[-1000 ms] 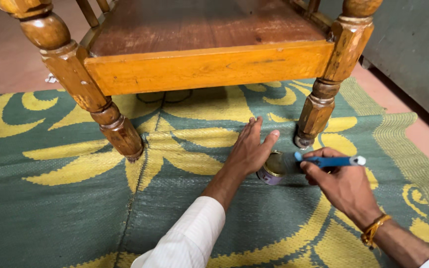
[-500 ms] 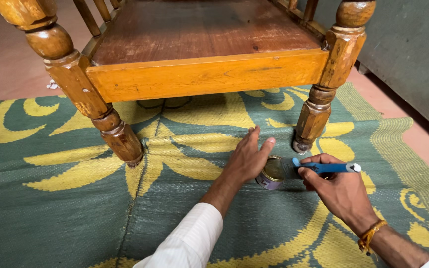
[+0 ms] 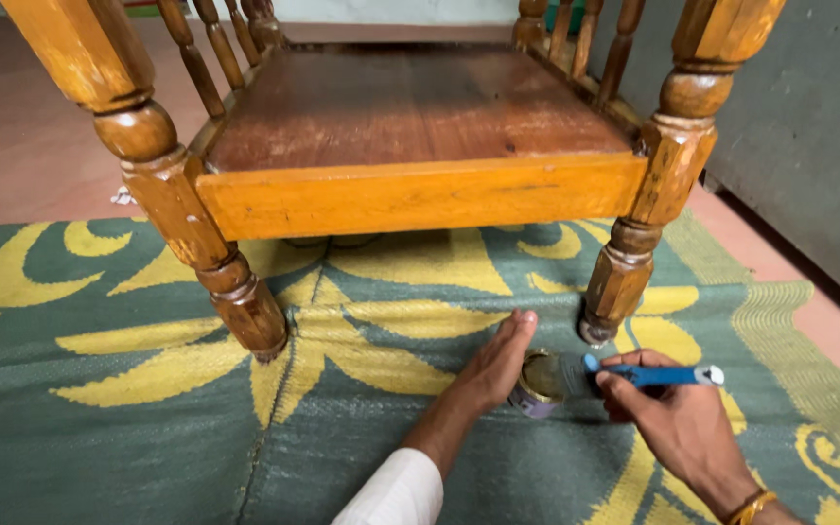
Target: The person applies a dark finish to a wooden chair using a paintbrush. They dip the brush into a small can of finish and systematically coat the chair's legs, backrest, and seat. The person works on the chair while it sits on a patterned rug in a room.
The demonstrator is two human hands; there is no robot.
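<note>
On the green and yellow mat (image 3: 99,428), a small open tin (image 3: 538,383) sits by the wooden chair (image 3: 410,146) leg. The left hand (image 3: 495,365) lies flat against it, fingers open. The right hand (image 3: 675,418) squeezes a blue-handled paintbrush (image 3: 634,373), bristles at the tin's rim.

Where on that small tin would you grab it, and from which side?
Grip the small tin around its round side wall, coming from the left, where the left hand already rests against it. The open top is taken by the brush, held by the right hand.

Small open tin (image 3: 540,381), blue-handled brush (image 3: 646,375) dipped in
</note>
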